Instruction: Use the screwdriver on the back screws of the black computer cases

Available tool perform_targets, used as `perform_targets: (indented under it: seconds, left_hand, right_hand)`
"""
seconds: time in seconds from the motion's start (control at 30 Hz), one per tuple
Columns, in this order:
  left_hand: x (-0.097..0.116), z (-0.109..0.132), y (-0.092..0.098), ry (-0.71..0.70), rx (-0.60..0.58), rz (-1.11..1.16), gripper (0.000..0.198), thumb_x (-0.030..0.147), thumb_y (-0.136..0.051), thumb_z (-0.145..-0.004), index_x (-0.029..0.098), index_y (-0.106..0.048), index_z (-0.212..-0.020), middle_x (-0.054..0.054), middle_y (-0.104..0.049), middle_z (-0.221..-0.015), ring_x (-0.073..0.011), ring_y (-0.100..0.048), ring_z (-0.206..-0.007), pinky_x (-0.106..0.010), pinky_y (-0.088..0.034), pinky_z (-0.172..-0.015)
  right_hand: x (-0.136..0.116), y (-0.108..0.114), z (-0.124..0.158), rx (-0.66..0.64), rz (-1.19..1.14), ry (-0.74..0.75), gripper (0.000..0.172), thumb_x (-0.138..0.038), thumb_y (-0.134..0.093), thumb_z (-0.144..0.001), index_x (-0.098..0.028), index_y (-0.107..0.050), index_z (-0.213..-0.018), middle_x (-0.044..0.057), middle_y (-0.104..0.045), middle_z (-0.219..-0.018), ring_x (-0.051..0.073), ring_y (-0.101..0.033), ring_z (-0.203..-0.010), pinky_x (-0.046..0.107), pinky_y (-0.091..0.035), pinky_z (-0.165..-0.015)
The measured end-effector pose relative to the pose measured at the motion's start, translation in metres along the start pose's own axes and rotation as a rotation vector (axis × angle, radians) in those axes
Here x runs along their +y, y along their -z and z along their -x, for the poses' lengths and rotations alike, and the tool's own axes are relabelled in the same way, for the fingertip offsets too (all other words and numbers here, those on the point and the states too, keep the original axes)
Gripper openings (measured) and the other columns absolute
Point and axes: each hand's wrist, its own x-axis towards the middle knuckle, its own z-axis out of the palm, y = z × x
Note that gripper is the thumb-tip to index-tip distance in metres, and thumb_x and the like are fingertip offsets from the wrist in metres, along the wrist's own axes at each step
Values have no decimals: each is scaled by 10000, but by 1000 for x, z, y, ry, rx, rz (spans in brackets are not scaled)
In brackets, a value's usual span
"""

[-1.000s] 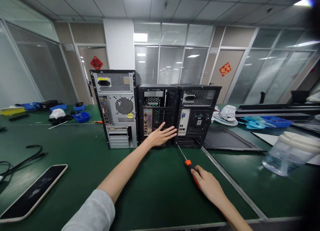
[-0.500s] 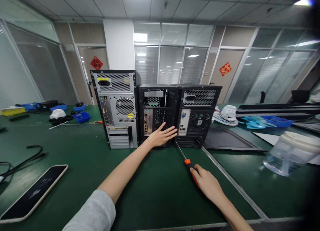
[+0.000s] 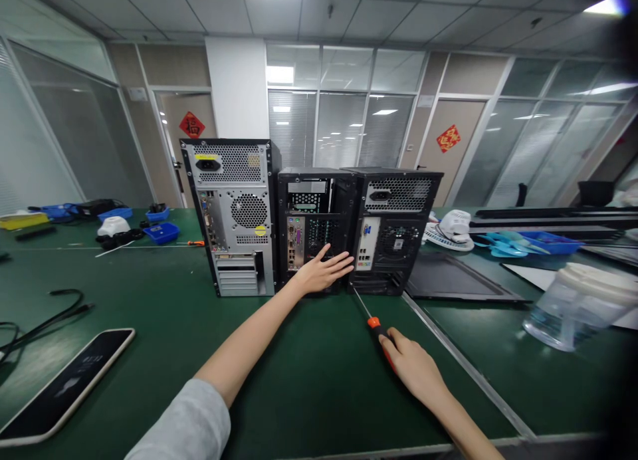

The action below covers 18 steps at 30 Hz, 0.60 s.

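Three computer cases stand side by side with their backs facing me. On the left is a taller silver-backed case [image 3: 246,244], in the middle a black case [image 3: 319,207], and on the right another black case [image 3: 393,237]. My left hand [image 3: 323,272] lies with fingers spread against the lower back of the middle case, fingertips reaching the right case's edge. A screwdriver [image 3: 373,322] with an orange and black handle is gripped in my right hand [image 3: 411,363]. Its tip meets the lower left corner of the right case's back; any screw there is too small to make out.
A phone [image 3: 67,383] and a black cable [image 3: 70,307] lie on the green table at left. Behind them are blue trays [image 3: 162,232]. To the right are a flat black panel [image 3: 456,277], a clear jar [image 3: 578,307] and a blue tray [image 3: 553,242].
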Motion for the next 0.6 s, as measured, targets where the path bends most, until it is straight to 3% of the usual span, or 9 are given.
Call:
perform_targets:
  seconds: [0.17,0.33,0.47,0.6]
  left_hand:
    - [1,0,-1,7,0,2,566,201,-421,-903,191,-280,-1451,-48,-253,-1530,-215,-107,-1442,-599,-113,-1132]
    - [2,0,-1,12,-1,-13,555,198,-419,-903,206,-299,-1445,-42,-236,-1535,-220,-106,-1442,-597,-121,-1132]
    - [2,0,-2,12,6,-19,534,197,-384,-918,198,-301,-1446,-46,-224,-1538,-218,-111,-1441,-601,-109,-1133]
    - [2,0,-3,11,13,-17,521,189,-352,-926,191,-301,-1445,-43,-224,-1538,-212,-125,-1439,-600,-107,-1133]
  right_hand:
    - [1,-3,-1,28,-89,-1,358,-466,-270,-859,-219,-517,-938,148,-663,-876,310,-611,-892,357,-351,-703]
    - [0,-6,-6,54,-279,-5,288,-463,-351,-827,-235,-521,-785,88,-647,-790,258,-599,-852,333,-363,-698]
    - [-5,-5,-10,34,-509,-15,317,-517,-402,-775,-235,-455,-640,22,-565,-607,184,-566,-665,287,-373,-595]
    - [-14,-6,-5,-23,-751,-44,376,-603,-428,-711,-233,-433,-647,-32,-448,-485,122,-453,-452,260,-299,-437]
